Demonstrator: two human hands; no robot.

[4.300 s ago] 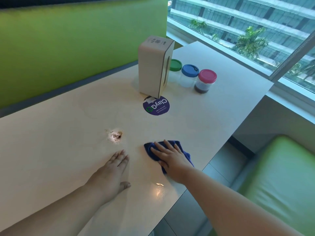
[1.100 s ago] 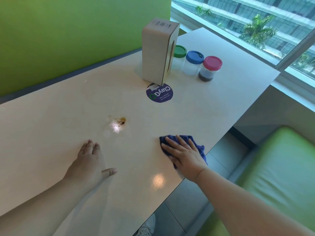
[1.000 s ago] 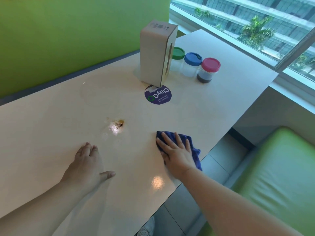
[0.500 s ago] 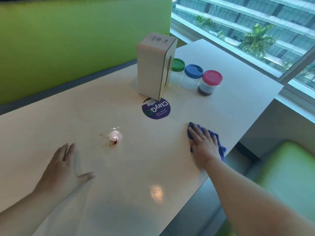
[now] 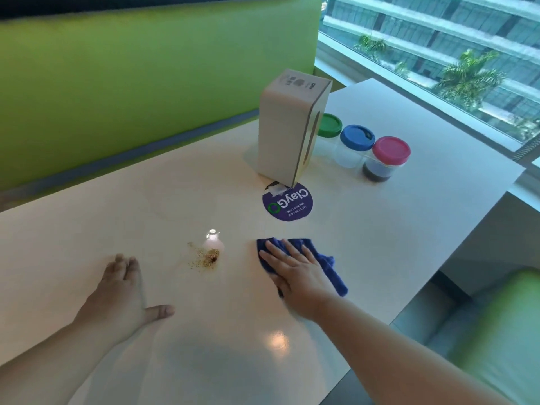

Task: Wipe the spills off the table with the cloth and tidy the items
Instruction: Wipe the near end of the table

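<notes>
Spanning the view, the surface (image 5: 380, 229) carries the cloth (image 5: 324, 258) near centre, swept back from the 3 o'clock edge. Right grip (image 5: 295, 273) presses it flat, fingers straight; left grip (image 5: 119, 296) rests flat, empty. Spill (image 5: 206, 258), at the cloth's 9 o'clock, looks next.

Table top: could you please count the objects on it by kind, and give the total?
Jars: 3 (green lid, blue lid, pink lid)
Upright box: 1
Blue cloth: 1
Round sticker: 1
Total: 6
</notes>
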